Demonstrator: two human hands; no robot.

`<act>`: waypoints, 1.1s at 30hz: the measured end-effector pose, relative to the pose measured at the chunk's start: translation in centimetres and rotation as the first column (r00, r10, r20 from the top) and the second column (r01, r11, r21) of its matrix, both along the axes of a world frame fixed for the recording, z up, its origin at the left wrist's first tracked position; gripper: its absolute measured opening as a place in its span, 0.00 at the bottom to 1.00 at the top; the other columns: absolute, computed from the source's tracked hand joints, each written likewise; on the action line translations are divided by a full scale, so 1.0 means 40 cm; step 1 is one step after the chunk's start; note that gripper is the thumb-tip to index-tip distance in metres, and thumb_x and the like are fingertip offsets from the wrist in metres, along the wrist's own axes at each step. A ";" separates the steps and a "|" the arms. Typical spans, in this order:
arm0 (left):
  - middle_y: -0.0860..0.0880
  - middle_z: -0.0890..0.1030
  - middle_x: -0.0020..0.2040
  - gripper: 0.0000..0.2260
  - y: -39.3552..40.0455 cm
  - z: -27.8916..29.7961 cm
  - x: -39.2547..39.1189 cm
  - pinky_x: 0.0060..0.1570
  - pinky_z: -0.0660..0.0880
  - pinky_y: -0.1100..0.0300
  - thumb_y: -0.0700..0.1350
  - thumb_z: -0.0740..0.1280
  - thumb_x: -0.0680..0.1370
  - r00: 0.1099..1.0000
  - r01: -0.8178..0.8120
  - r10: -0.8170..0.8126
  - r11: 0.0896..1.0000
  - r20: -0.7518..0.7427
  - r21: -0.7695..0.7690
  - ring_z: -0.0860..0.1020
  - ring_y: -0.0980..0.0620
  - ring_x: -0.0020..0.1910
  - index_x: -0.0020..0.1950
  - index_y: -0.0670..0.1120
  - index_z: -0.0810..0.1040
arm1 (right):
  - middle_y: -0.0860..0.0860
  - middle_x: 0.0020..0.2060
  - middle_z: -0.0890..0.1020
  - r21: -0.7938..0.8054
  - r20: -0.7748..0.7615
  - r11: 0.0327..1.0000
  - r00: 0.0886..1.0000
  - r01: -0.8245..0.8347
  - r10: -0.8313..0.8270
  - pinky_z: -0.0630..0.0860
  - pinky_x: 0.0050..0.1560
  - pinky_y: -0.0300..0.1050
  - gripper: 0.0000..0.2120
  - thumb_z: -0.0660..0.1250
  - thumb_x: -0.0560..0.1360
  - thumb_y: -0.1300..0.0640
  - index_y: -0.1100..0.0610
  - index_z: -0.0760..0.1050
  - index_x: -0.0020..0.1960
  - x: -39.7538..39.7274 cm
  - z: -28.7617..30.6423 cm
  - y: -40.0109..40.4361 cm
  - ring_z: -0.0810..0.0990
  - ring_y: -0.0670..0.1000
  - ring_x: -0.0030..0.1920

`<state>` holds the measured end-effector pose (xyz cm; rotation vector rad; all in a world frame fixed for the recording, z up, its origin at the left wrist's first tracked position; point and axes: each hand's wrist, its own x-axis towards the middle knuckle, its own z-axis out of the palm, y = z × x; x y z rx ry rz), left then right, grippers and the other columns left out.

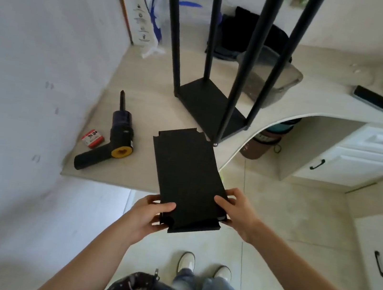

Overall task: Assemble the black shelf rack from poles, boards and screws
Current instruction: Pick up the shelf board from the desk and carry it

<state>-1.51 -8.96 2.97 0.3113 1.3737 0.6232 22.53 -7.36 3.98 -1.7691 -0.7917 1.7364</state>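
- Hands of a person hold a flat black rectangular shelf board (186, 176) with notched corners, in the air over the near edge of the beige worktop (152, 103).
- Left hand (149, 213) grips the near left corner of the board: the thumb lies on the top face and the other fingers curl under the edge.
- Right hand (237, 212) grips the near right corner in the same way, thumb on top, fingers going around the side.
- The board reaches away from the hands; its far end is above the worktop and near the foot of the rack, while its near end sticks out past the worktop edge, above the floor.
- A second black piece shows just below the near end of the board, between the two hands; I cannot tell whether it is a separate board.
- The partly built black rack (212, 103) stands upright on the worktop beyond the board: a black base board with four black round poles (246, 60) rising from its corners.
- A black electric screwdriver with a yellow end (118, 133) lies on the worktop to the left of the board, well apart from the left hand.
- A small red and white box (93, 138) lies just beside the screwdriver.
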 end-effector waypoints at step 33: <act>0.47 0.84 0.58 0.21 -0.403 -0.241 1.189 0.41 0.79 0.62 0.32 0.67 0.79 0.617 0.787 -0.786 0.617 0.018 -0.031 0.84 0.52 0.48 0.71 0.43 0.72 | 0.54 0.51 0.82 -0.079 -0.094 0.522 0.515 0.849 -0.852 0.80 0.47 0.48 0.07 0.67 0.79 0.61 0.57 0.71 0.55 0.951 -0.261 -0.916 0.82 0.51 0.47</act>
